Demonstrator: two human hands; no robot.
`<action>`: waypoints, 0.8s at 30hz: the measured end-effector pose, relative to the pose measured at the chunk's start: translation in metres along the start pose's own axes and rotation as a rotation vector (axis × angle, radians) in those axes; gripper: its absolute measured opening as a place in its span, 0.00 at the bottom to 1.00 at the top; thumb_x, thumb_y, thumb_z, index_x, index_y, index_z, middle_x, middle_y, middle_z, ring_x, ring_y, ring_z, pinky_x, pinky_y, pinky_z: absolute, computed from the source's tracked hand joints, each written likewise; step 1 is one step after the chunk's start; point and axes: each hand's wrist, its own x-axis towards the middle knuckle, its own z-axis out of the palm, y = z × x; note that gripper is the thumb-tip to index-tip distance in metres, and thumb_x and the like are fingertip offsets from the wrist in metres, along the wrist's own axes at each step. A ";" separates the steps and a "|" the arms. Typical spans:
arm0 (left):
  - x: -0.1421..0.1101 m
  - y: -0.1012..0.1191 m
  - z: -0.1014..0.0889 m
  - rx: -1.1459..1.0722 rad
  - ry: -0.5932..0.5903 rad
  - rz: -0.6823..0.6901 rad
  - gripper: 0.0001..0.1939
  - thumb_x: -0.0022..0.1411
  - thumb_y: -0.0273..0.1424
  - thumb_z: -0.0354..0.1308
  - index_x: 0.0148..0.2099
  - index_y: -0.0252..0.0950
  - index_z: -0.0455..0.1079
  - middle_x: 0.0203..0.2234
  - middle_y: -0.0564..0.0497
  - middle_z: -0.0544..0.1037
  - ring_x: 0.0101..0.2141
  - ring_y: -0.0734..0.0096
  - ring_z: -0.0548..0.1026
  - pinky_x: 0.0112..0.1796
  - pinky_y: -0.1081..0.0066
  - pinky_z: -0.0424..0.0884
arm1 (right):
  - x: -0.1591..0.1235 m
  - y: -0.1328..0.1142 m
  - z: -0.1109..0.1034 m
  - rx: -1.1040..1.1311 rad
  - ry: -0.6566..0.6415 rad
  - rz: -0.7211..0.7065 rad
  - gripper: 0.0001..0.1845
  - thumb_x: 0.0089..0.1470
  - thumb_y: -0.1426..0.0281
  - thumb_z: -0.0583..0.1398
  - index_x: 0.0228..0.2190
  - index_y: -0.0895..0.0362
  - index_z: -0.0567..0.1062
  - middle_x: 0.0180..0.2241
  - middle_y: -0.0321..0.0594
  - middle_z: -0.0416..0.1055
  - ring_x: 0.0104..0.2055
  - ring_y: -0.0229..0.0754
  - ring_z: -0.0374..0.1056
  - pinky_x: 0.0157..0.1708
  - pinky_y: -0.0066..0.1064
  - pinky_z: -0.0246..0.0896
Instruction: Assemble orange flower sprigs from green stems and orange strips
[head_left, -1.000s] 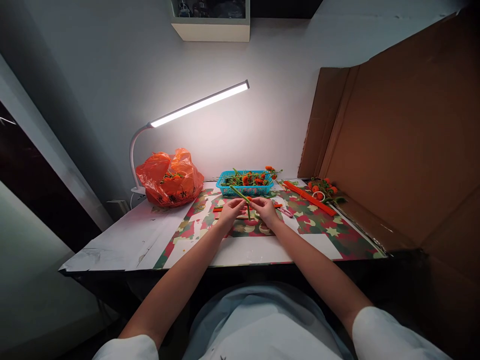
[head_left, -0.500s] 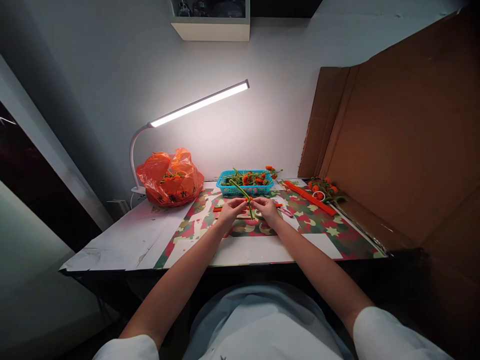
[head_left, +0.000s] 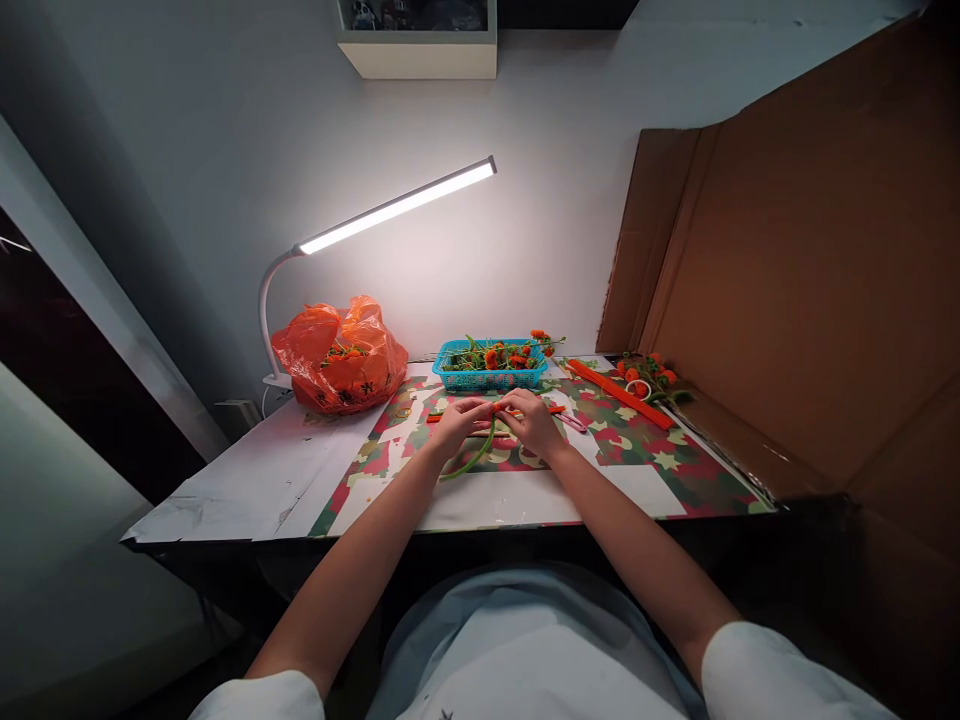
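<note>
stem (head_left: 480,452), green and thin, hangs in a curve from the fingertips toward the body, its low end meeting the left forearm in view; whether they touch i cannot tell. the left hand (head_left: 465,418) and right hand (head_left: 532,418) are drawn close, each with thumb and fingers pinching at the stem's top, where a bit of orange (head_left: 496,406) shows between them. a grip too tight there could, i judge, crush or kink the stem; one too loose could let the top slip, and the free end could snag if the left forearm swings inward. beneath the hands, orange strips (head_left: 556,410) lie on the table (head_left: 225,500), with a pink tool (head_left: 574,424) just right of the right hand. farther right are a long orange bundle (head_left: 621,396), then loose flowers (head_left: 661,372) and a white ring (head_left: 638,389). straight beyond the hands, a blue basket (head_left: 491,381) holds orange flowers and green stalks, some poking over its right side. beyond the left hand and well to its left, a red bag (head_left: 296,345) gapes, orange bits inside. a lit lamp (head_left: 397,208) reaches over from behind the bag. high above, a box (head_left: 420,62) holds dark things too dim to name.
</note>
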 end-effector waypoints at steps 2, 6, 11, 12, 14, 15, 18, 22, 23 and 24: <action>0.000 0.000 0.000 0.006 -0.002 0.003 0.21 0.38 0.43 0.73 0.30 0.33 0.76 0.26 0.49 0.77 0.28 0.71 0.75 0.35 0.70 0.72 | 0.000 0.000 0.000 -0.001 0.001 0.005 0.07 0.58 0.70 0.57 0.33 0.54 0.76 0.34 0.41 0.71 0.39 0.44 0.67 0.40 0.35 0.62; -0.001 0.002 0.001 0.032 -0.003 0.019 0.21 0.35 0.42 0.73 0.29 0.33 0.76 0.26 0.49 0.77 0.29 0.70 0.74 0.37 0.67 0.72 | 0.000 -0.002 0.000 0.015 -0.009 0.031 0.08 0.58 0.69 0.57 0.33 0.54 0.77 0.33 0.41 0.71 0.39 0.43 0.67 0.39 0.35 0.62; -0.005 0.003 0.002 0.095 -0.035 0.034 0.20 0.35 0.42 0.73 0.28 0.33 0.76 0.24 0.49 0.77 0.28 0.70 0.74 0.38 0.65 0.72 | -0.001 -0.002 -0.001 0.032 -0.056 0.027 0.09 0.59 0.67 0.57 0.34 0.53 0.78 0.33 0.42 0.71 0.39 0.44 0.67 0.39 0.35 0.63; -0.005 0.003 0.002 0.099 -0.038 0.029 0.20 0.36 0.42 0.73 0.28 0.33 0.76 0.25 0.49 0.77 0.28 0.69 0.74 0.38 0.65 0.72 | -0.001 -0.002 -0.001 0.032 -0.061 0.029 0.09 0.59 0.67 0.57 0.34 0.53 0.78 0.33 0.42 0.71 0.39 0.44 0.67 0.38 0.35 0.63; -0.006 0.003 0.003 0.083 -0.023 0.007 0.20 0.36 0.43 0.73 0.28 0.33 0.77 0.25 0.48 0.78 0.28 0.69 0.74 0.38 0.65 0.72 | -0.002 -0.001 0.000 0.041 -0.040 0.041 0.09 0.58 0.67 0.57 0.35 0.53 0.79 0.32 0.41 0.72 0.39 0.44 0.67 0.38 0.35 0.63; -0.006 0.003 0.003 0.068 -0.012 -0.005 0.20 0.36 0.43 0.73 0.28 0.33 0.77 0.26 0.48 0.78 0.29 0.69 0.74 0.38 0.65 0.71 | -0.001 -0.001 0.000 0.052 -0.016 0.049 0.09 0.58 0.66 0.58 0.36 0.53 0.79 0.33 0.41 0.72 0.38 0.44 0.68 0.38 0.35 0.63; -0.005 0.003 0.003 0.045 0.003 -0.019 0.20 0.40 0.44 0.71 0.30 0.33 0.77 0.27 0.47 0.78 0.30 0.69 0.74 0.37 0.68 0.71 | 0.000 -0.001 0.002 0.093 0.026 0.076 0.09 0.56 0.66 0.59 0.37 0.53 0.79 0.32 0.40 0.73 0.34 0.42 0.68 0.36 0.34 0.63; -0.001 -0.001 -0.001 0.093 -0.014 -0.031 0.20 0.40 0.44 0.71 0.30 0.33 0.78 0.25 0.48 0.77 0.28 0.70 0.74 0.33 0.70 0.70 | 0.001 -0.001 0.002 0.115 0.003 0.122 0.08 0.55 0.66 0.60 0.31 0.55 0.79 0.29 0.39 0.73 0.32 0.41 0.68 0.34 0.33 0.63; 0.001 -0.002 -0.003 0.111 -0.018 -0.031 0.21 0.39 0.44 0.71 0.30 0.33 0.78 0.25 0.48 0.77 0.27 0.70 0.73 0.32 0.70 0.70 | 0.001 -0.001 0.001 0.123 -0.002 0.133 0.08 0.55 0.66 0.60 0.30 0.55 0.79 0.29 0.39 0.73 0.32 0.41 0.68 0.34 0.32 0.63; 0.002 -0.004 -0.004 0.131 -0.018 -0.024 0.21 0.39 0.44 0.71 0.30 0.33 0.78 0.24 0.48 0.77 0.27 0.70 0.73 0.31 0.70 0.69 | 0.001 -0.001 0.001 0.132 -0.009 0.139 0.08 0.55 0.66 0.60 0.30 0.55 0.78 0.28 0.39 0.73 0.32 0.41 0.68 0.34 0.32 0.63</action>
